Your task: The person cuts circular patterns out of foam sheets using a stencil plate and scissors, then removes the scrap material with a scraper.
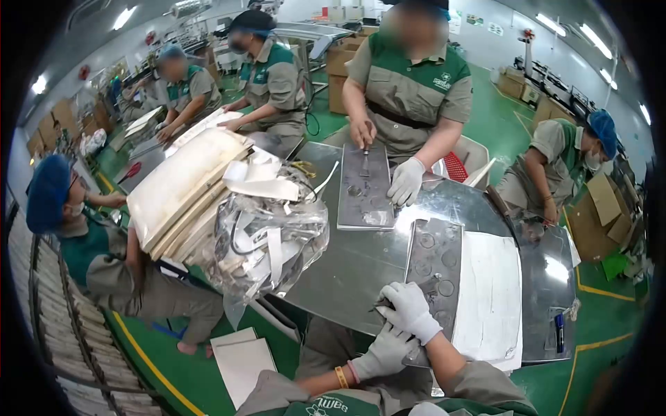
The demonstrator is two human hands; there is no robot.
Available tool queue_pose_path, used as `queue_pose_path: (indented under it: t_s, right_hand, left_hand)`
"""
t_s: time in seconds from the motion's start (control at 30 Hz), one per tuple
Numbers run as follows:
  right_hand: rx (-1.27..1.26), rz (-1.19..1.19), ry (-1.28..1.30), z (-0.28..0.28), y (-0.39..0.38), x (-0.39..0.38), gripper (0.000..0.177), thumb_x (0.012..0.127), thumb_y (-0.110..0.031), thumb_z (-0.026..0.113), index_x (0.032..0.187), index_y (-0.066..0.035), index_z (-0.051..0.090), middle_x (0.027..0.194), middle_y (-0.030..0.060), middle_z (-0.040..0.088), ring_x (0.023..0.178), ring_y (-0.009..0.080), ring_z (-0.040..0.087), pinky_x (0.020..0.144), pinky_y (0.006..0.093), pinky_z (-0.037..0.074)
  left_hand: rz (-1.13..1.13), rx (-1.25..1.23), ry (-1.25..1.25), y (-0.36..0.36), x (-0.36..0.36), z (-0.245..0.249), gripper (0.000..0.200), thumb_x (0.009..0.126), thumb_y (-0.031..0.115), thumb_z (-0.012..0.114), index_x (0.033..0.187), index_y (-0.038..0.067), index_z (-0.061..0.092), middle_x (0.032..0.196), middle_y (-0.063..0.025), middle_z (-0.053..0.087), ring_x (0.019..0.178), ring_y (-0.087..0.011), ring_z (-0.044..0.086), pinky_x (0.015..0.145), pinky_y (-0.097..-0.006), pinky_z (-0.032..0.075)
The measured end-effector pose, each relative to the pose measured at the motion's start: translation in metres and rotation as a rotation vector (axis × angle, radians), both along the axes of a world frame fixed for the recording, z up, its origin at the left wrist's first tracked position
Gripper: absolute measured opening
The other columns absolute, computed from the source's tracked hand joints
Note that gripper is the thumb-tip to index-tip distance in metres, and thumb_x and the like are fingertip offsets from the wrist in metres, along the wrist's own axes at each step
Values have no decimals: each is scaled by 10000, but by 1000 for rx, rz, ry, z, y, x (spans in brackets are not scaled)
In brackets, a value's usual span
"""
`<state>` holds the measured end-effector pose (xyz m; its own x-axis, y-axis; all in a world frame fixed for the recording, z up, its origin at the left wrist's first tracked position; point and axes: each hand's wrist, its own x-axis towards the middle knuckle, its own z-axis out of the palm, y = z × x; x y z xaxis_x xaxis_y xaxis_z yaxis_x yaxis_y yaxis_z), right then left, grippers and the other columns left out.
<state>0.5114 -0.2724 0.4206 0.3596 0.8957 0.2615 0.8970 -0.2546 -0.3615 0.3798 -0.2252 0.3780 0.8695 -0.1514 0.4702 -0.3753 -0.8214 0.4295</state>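
My right hand [411,310], in a white glove, reaches in from the right over the table's near edge. Its fingers are closed around a small dark, pointed thing [381,306] whose kind I cannot make out. Just below, my left hand [381,352], also gloved, lies against the right wrist with its fingers bent; what they grip, if anything, is hidden. Beside my hands is a dark grey sheet [430,267] marked with round outlines and bits of clear film. A white sheet [491,298] lies along its right side.
Across the metal table [326,277], a person holds a scraper [365,163] on another dark sheet [352,197]. At left are a clear plastic bag of scraps [270,243] and stacked pale panels [187,184]. A blue marker [559,333] lies at right. Other people sit around.
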Motion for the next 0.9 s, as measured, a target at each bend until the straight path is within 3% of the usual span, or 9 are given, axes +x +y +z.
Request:
queue_pose_path:
  t_s: [0.2,0.23,0.4,0.47,0.63,0.9]
  right_hand:
    - [-32,-21,10,6,1,-2,236,727,-252,711,889,-147,576,817,36,582,814,244,606,732,388,437]
    - [-33,-22,24,5,2,-1,238,728,-254,711,889,-146,574,815,36,581,812,243,606,729,387,437]
    - [2,-72,91,4,5,3,205,715,-253,716,852,-144,608,780,31,592,756,248,606,705,381,440]
    - [32,-90,72,5,5,3,207,720,-260,714,850,-141,607,786,41,595,764,258,605,697,385,437]
    - [-35,-102,75,5,3,3,243,753,-293,712,899,-140,592,837,49,603,815,259,612,728,393,442]
    - [89,-50,84,-2,0,3,256,764,-295,733,893,-128,588,831,51,611,807,263,610,707,390,448]
  left_hand:
    - [-5,-30,-30,3,2,-1,308,730,252,662,990,86,662,1057,-117,593,1075,-339,534,948,-520,386]
    - [-57,-71,41,4,1,-6,360,717,231,655,1045,83,637,1082,-162,573,1110,-380,496,986,-584,343]
    - [-77,-83,53,7,3,-7,419,718,236,660,1094,56,626,1130,-186,554,1150,-401,473,1009,-598,319]
    - [-53,-15,-7,9,6,-5,396,707,284,693,1033,65,640,1072,-154,578,1074,-373,522,960,-534,377]
    - [-75,21,3,11,5,3,397,724,250,660,1065,47,643,1110,-181,559,1107,-393,495,988,-564,353]
    - [-26,5,-55,6,4,8,339,756,234,654,1045,57,642,1126,-157,568,1154,-380,484,1023,-546,335]
